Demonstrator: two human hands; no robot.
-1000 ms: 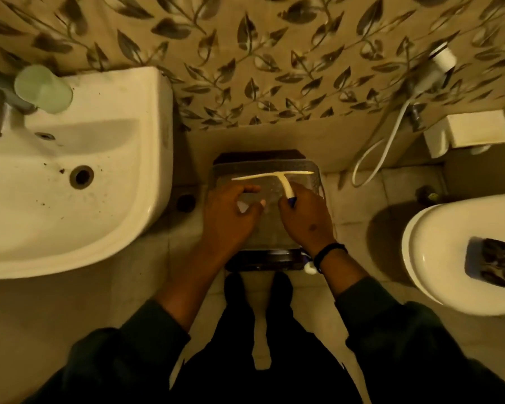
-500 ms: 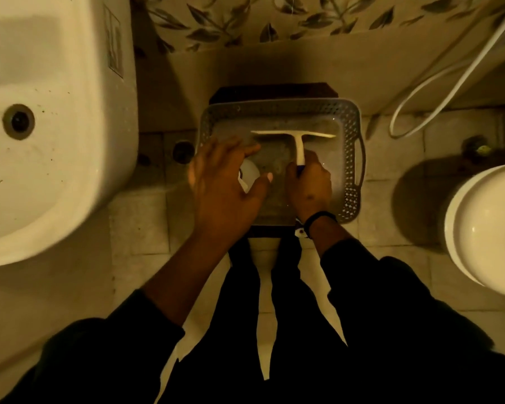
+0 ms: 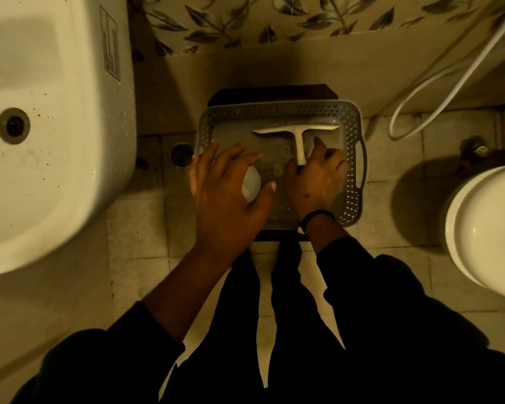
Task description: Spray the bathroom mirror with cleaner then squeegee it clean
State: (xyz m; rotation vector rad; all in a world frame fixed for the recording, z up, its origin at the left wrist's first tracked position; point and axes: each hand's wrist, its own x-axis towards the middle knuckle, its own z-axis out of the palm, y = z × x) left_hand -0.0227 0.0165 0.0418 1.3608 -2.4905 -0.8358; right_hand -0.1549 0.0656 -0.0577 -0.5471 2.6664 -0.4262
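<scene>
A white T-shaped squeegee [image 3: 296, 132] lies in a grey perforated basket [image 3: 353, 170] on a dark stool, its blade toward the wall. My right hand [image 3: 315, 179] grips the lower end of its handle, the index finger stretched along it. My left hand [image 3: 225, 188] is spread over a white rounded object [image 3: 251, 182], seemingly the cleaner bottle's top, at the basket's left side. That object shows between thumb and fingers; I cannot tell whether the hand touches it. The mirror is out of view.
A white washbasin [image 3: 56, 141] fills the left side. A white toilet [image 3: 484, 228] stands at the right, with a white hose [image 3: 420, 91] along the wall behind. A floor drain [image 3: 182, 154] lies left of the basket. My dark-trousered legs stand on the tiled floor below.
My view has tilted down toward the floor. Both hands have sunk lower into the basket, the right still on the squeegee handle, the left spreading over the white object.
</scene>
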